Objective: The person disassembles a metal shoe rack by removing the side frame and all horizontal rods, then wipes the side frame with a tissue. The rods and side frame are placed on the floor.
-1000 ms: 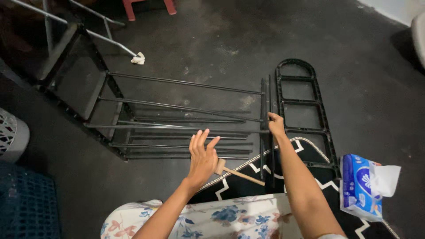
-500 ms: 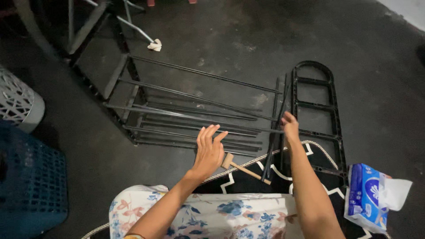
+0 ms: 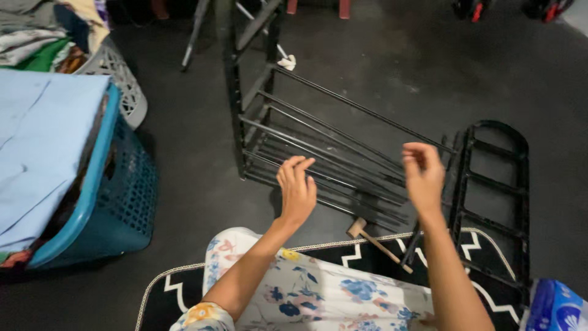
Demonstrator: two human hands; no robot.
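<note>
A black metal rack with several thin rods lies on the dark floor in front of me. A separate black ladder-shaped side frame lies to its right. My left hand hovers over the near rods, fingers apart, holding nothing. My right hand is raised above the rods' right ends, fingers loosely curled, gripping nothing. A small wooden mallet rests on the floor between my arms, at the edge of a black and white rug.
A blue laundry basket with light blue cloth stands at the left, with a white perforated basket of clothes behind it. A blue tissue pack sits at the bottom right. A white rag lies beyond the rack.
My view has swung left, bringing the baskets into sight. My right hand has let go of the rod ends and lifted off them. My left hand stays open over the rods.
</note>
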